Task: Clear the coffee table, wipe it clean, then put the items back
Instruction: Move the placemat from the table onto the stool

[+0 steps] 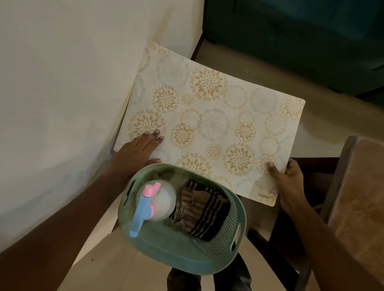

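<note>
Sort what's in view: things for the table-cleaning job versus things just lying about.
For the job: placemat, pinched by the right hand, with the left hand flat on it; basket; spray bottle and striped cloth inside it.
Just there: dark green sofa; white surface on the left.

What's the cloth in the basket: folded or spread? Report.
Folded, roughly: the striped cloth lies bunched in layers beside the spray bottle inside the basket.

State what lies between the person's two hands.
Head view: the floral placemat spans from left hand to right hand, the green basket's rim overlapping its near edge.
</note>
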The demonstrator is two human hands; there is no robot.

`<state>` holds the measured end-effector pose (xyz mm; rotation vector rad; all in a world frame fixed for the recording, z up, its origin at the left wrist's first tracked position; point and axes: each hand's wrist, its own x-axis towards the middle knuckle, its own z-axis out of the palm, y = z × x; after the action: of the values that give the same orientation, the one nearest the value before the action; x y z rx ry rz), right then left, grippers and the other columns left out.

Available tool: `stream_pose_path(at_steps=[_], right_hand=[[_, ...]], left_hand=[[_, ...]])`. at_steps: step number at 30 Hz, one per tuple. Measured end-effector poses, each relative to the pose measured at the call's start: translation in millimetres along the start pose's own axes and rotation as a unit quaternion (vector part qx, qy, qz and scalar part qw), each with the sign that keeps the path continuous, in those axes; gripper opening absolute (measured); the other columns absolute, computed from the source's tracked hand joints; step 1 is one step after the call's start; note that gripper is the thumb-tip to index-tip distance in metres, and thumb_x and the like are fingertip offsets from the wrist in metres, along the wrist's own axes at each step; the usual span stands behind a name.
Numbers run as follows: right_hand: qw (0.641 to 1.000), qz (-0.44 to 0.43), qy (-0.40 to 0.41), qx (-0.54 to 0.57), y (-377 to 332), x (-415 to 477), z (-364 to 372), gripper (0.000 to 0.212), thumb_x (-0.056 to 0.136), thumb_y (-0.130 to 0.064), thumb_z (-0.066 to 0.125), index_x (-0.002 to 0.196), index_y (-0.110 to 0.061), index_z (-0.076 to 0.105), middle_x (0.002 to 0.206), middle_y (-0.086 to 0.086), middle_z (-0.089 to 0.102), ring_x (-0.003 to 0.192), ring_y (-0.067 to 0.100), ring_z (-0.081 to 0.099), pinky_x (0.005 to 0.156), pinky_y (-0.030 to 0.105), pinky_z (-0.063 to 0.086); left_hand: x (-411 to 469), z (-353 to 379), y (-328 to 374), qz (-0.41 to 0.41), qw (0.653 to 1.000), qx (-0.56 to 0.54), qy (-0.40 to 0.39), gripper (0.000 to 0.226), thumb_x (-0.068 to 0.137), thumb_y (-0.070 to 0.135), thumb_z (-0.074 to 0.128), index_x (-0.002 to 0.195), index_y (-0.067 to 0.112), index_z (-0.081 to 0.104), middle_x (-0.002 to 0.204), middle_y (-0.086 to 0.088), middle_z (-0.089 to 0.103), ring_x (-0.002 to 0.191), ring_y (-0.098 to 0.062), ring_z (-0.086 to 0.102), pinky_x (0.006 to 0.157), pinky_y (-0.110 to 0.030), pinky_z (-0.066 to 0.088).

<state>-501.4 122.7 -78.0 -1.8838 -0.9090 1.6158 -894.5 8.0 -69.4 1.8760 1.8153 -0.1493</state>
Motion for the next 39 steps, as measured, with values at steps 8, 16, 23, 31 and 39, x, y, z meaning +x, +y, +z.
stream_pose_path(at_steps=[8, 16, 23, 31, 39], right_hand=[[0.998, -0.003, 0.040, -0.043, 7, 0, -8, 0.038, 0.091, -0.011, 0.070, 0.122, -0.011, 0.050, 0.117, 0.004, 0.066, 0.095, 0.014, 0.068, 0.078, 0.037, 0.059], [0.998, 0.015, 0.033, -0.058, 16, -4, -12, 0.055, 0.088, -0.018, 0.073, 0.135, -0.007, 0.047, 0.128, 0.009, 0.064, 0.103, 0.021, 0.068, 0.084, 0.042, 0.058], [0.960, -0.112, 0.117, -0.227, -9, -25, -2, 0.069, 0.081, -0.042, 0.077, 0.139, -0.020, 0.047, 0.139, 0.004, 0.048, 0.127, 0.024, 0.050, 0.102, 0.052, 0.048], [0.951, -0.197, 0.012, -0.238, -69, -79, 29, 0.050, 0.094, -0.034, 0.067, 0.139, -0.017, 0.054, 0.142, 0.000, 0.053, 0.132, 0.016, 0.047, 0.109, 0.045, 0.043], [0.901, -0.292, -0.070, -0.312, -137, -129, 28, 0.040, 0.101, -0.033, 0.054, 0.139, -0.019, 0.055, 0.141, -0.001, 0.056, 0.134, 0.017, 0.046, 0.112, 0.038, 0.038]], left_hand=[[1, -3, 5, 0.035, 0.999, 0.010, -0.007, 0.070, 0.101, 0.054, 0.017, 0.135, 0.004, 0.054, 0.137, -0.018, 0.056, 0.118, -0.036, 0.059, 0.093, -0.047, 0.050], [-7, -2, 0, 0.049, 0.998, -0.023, -0.012, 0.066, 0.098, 0.053, 0.028, 0.138, 0.006, 0.050, 0.141, -0.014, 0.053, 0.121, -0.036, 0.055, 0.092, -0.049, 0.051], [-3, -33, 14, 0.010, 0.996, -0.080, 0.034, 0.053, 0.093, 0.035, 0.048, 0.138, 0.007, 0.050, 0.140, -0.012, 0.053, 0.127, -0.030, 0.050, 0.106, -0.040, 0.038], [4, -111, 62, -0.003, 0.985, -0.137, 0.108, 0.044, 0.099, 0.030, 0.053, 0.139, 0.012, 0.051, 0.147, -0.004, 0.048, 0.134, -0.020, 0.044, 0.110, -0.032, 0.031], [-40, -165, 157, -0.035, 0.970, -0.131, 0.204, 0.048, 0.099, 0.034, 0.041, 0.140, 0.011, 0.049, 0.147, -0.003, 0.047, 0.138, -0.021, 0.039, 0.112, -0.037, 0.033]])
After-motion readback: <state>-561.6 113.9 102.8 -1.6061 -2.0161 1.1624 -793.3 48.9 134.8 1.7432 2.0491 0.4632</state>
